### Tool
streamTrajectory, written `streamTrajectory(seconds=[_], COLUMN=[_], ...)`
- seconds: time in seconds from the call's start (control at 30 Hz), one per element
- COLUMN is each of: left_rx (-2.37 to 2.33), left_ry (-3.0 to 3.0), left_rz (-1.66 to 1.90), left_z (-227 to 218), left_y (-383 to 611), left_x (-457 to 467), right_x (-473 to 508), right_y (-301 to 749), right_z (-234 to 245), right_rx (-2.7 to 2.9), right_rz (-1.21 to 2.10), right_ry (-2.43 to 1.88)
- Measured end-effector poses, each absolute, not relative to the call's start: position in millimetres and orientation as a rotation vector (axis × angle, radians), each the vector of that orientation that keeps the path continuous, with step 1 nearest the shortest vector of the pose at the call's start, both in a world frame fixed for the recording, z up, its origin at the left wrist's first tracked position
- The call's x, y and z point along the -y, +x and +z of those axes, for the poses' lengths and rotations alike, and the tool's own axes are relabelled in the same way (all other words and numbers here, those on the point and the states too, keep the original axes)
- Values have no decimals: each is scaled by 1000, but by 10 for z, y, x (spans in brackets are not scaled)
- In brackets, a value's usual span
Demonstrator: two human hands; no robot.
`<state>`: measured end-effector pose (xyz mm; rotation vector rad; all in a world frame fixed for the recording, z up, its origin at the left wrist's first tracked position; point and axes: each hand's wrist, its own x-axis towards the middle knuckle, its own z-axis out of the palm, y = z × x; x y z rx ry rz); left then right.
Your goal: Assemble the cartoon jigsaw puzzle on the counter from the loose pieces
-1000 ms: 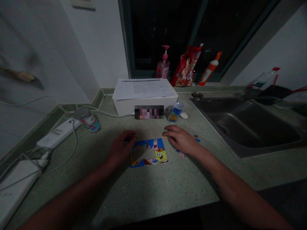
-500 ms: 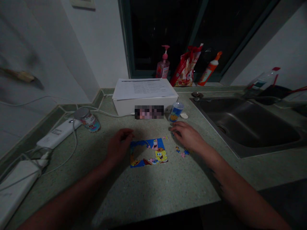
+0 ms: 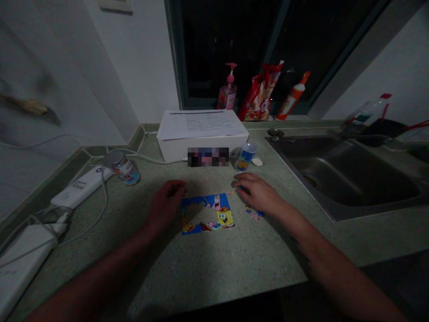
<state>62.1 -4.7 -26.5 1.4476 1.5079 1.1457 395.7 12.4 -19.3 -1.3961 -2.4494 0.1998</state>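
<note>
A partly assembled SpongeBob jigsaw puzzle (image 3: pixel 219 214) lies on the speckled green countertop (image 3: pixel 208 268), with a gap showing the counter through its middle and left. My left hand (image 3: pixel 165 203) rests at the puzzle's upper left corner, fingers curled, with nothing visible in them. My right hand (image 3: pixel 258 194) is to the right of the puzzle, fingertips down on a small blue puzzle piece (image 3: pixel 241 188). Several loose puzzle pieces (image 3: pixel 254 213) lie just below that hand. Whether the blue piece is held, I cannot tell.
Behind the puzzle stands a white box (image 3: pixel 201 150) topped with printed paper. A blue cup (image 3: pixel 246 157) and a tin can (image 3: pixel 122 167) stand nearby. A steel sink (image 3: pixel 348 174) lies to the right; a power strip (image 3: pixel 80 188) and cables run along the left.
My right hand has shifted left, closer to the puzzle, and uncovers more of the loose pieces. My left hand has drawn slightly back toward the puzzle's upper left corner.
</note>
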Motion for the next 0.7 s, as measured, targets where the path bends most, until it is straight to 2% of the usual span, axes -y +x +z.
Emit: streamTrajectory(seconds=[0.7], left_rx=[-1501], left_ry=[1449], left_rz=[1138], left_z=[-258], left_y=[630], left_x=[53], right_x=[-55], right_y=[3842], right_z=[-189], right_rx=[2503], right_rz=[211], right_ry=[-1361])
